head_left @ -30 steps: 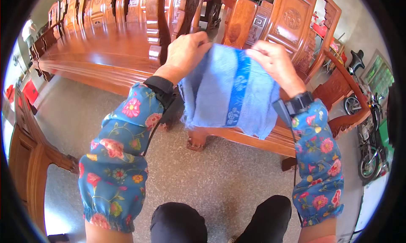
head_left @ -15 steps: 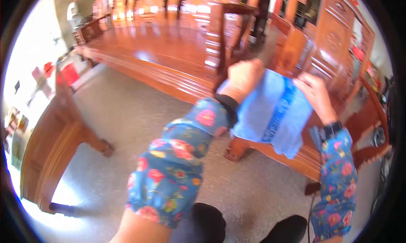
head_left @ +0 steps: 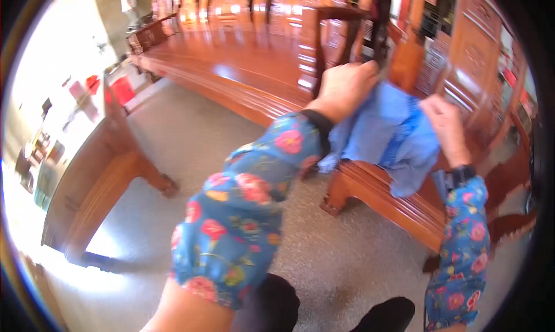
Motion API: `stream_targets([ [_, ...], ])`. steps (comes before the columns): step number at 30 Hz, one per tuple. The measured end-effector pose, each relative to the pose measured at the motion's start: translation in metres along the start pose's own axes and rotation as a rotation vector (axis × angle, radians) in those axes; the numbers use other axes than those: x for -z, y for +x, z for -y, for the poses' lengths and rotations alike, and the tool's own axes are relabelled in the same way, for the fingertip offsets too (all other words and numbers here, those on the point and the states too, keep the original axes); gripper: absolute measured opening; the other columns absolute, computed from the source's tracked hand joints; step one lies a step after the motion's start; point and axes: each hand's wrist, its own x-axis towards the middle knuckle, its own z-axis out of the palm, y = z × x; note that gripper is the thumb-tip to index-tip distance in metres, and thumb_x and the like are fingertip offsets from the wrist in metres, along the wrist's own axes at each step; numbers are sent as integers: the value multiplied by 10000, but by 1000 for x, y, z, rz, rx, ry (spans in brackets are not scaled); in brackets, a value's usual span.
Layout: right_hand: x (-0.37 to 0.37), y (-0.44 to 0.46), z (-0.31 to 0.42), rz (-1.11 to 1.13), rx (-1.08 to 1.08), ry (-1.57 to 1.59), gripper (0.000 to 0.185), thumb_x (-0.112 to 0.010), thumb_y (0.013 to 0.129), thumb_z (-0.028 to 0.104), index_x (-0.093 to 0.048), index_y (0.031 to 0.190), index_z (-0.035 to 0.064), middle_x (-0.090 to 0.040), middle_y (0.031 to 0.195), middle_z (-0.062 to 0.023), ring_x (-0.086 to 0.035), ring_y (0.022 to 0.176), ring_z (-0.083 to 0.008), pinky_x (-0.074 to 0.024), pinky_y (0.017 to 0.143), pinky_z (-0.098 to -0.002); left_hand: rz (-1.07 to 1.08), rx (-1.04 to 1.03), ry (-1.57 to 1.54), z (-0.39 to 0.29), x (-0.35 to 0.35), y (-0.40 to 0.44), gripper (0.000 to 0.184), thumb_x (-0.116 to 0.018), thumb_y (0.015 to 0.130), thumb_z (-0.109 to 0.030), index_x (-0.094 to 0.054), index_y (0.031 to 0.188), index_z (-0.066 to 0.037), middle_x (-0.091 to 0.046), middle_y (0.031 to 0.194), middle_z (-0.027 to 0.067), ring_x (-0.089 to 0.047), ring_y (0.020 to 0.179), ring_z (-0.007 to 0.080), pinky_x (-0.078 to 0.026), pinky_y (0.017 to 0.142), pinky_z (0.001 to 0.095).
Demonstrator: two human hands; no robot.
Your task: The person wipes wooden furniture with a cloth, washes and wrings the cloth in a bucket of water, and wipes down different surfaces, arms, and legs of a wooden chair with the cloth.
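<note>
A blue towel (head_left: 386, 127) with a darker blue band hangs between my two hands, over the seat of a carved wooden chair (head_left: 399, 208). My left hand (head_left: 348, 84) is closed on the towel's upper left edge, near the armrest of the long bench. At the upper right edge, my right hand (head_left: 445, 124) pinches the cloth. The towel's lower part is folded and rumpled, and its lower left corner drops past the chair's front edge. Flowered sleeve covers are on both my forearms.
A long polished wooden bench (head_left: 225, 60) stands behind on the left. Nearer on the left is a wooden table (head_left: 98, 176) with small items on top. A red bucket (head_left: 122, 90) sits beyond it. A person (head_left: 128, 5) stands far back. My dark shoes (head_left: 384, 314) are below.
The towel was spread flatter and hung lower; now it is more crumpled, with its lower edge raised. Both hands still grip it. The view has shifted, so the furniture sits farther right.
</note>
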Motion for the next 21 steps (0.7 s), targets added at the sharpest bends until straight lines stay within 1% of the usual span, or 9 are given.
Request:
stream_targets([
  [1,-10,-13,-6,22,19,9,198,-653,904,197,-618,823,21,-571,667,-92,-518,620,-129,-446,590,-309,67,12,16,10,-15,-18,225,-603,878,-355,-625,865,-132,-668,807,162,-642,798,383,-505,695,487],
  [3,-21,-19,-12,48,49,-36,198,-650,900,210,-607,834,28,-523,678,-207,-498,570,-331,-442,561,-368,-1,33,-52,17,-32,-38,227,-611,885,-350,-621,862,-124,-654,783,180,-636,779,396,-500,666,486],
  [9,-38,-35,-21,33,-81,68,261,-659,880,300,-616,797,55,-577,699,-185,-547,650,-401,-469,586,-402,-39,67,-115,10,-34,-56,229,-594,906,-319,-590,858,-95,-633,759,198,-614,780,419,-480,644,486],
  [11,-41,-57,-35,165,-93,-194,320,-641,865,379,-588,737,91,-606,717,-171,-607,737,-403,-473,619,-474,83,59,-6,20,-45,-77,259,-585,910,-316,-552,819,-76,-626,760,204,-608,775,425,-471,637,505],
  [16,-40,-87,-33,364,-58,-250,290,-639,852,346,-618,718,91,-626,730,-172,-608,721,-405,-475,621,-492,197,208,-47,21,-58,-123,226,-617,895,-298,-589,832,-83,-635,756,210,-619,776,423,-491,640,494],
  [17,-33,-77,-31,400,-44,-244,287,-640,849,334,-621,701,89,-629,732,-175,-609,717,-404,-479,626,-485,238,170,-30,20,-51,-121,216,-619,891,-295,-610,841,-84,-644,764,203,-619,776,425,-492,649,492],
  [19,-17,-81,-23,475,-46,-213,263,-667,817,329,-652,705,91,-629,717,-170,-623,712,-374,-485,629,-462,413,132,9,7,-27,-116,207,-619,883,-279,-612,840,-76,-642,773,204,-621,788,412,-501,662,467],
  [20,-5,-80,-22,496,-98,-184,256,-669,816,328,-661,722,90,-626,709,-165,-621,694,-358,-485,621,-439,509,73,-49,0,-17,-115,211,-634,881,-255,-625,844,-47,-663,746,159,-662,713,305,-508,646,388],
  [21,9,-80,-21,524,-150,-157,249,-671,816,327,-670,740,90,-624,702,-160,-618,676,-341,-484,614,-416,511,74,-44,-6,-15,-115,211,-634,881,-255,-625,844,-47,-663,746,159,-662,713,305,-508,646,388],
])
